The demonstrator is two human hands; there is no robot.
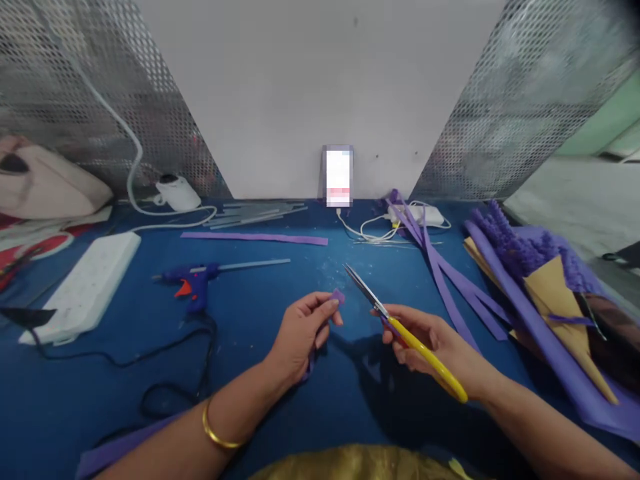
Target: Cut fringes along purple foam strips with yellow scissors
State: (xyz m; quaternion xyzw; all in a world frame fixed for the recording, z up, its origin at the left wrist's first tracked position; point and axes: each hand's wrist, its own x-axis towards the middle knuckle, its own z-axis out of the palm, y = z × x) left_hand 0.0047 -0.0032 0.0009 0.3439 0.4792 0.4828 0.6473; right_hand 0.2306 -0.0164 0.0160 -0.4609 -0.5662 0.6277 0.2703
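Between the thumb and fingers of my left hand (pixel 305 327) is pinched a purple strip (pixel 339 296); its short end sticks out past the fingertips and another bit shows below the palm. My right hand (pixel 433 343) grips scissors (pixel 425 353) with yellow handles, their blades close together and pointing up and left. The blade tips are a little above and right of the strip's end, apart from it. A flat purple strip (pixel 255 238) lies on the blue table (pixel 280 427) beyond my hands.
A blue glue gun (pixel 197 280) with a glue stick lies left, its black cord trailing forward. Behind are a lit phone (pixel 338 177), clear glue sticks (pixel 255 215) and a white mug (pixel 179 193). A power strip (pixel 83 287) sits left; purple ribbons (pixel 450 280) and wrapped purple flowers (pixel 530 253) lie right.
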